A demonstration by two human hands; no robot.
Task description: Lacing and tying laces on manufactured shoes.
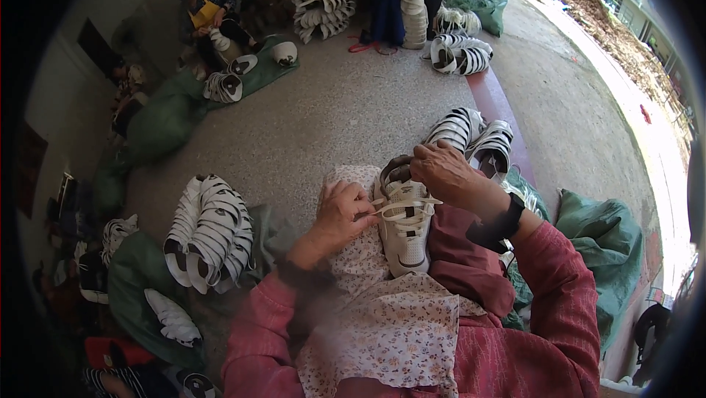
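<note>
The shoe (404,240) lies lengthwise on the person's lap, its rounded toe pointing back toward the body and its dark-lined collar on the far side. It is cream-white with a mesh front, and pale laces (407,212) cross it, one loose end sticking out past its right edge. Under it is a floral cloth (382,324), and a dark red trouser leg (465,255) runs along its right side.

The left hand (342,210) is just left of the shoe, level with the laces, its fingers well curled and the thumb brought in close to them at the shoe's edge. The right hand (448,174) sits at the far right corner of the shoe, over the collar, with fingers bent downward and drawn nearly together. The fingertips are partly hidden and small from above, so I cannot tell whether either hand has a lace or the collar pinched between them.

Beyond the right hand, two stacks of nested white uppers (471,133) lie on the floor (331,119), and a green sack (607,244) slumps near the right forearm. To the left, apart from the left hand, another nested stack (209,232) rests beside a second green sack (140,288). Farther off, a co-worker in a yellow apron (206,17) sits handling a white piece (219,39).
</note>
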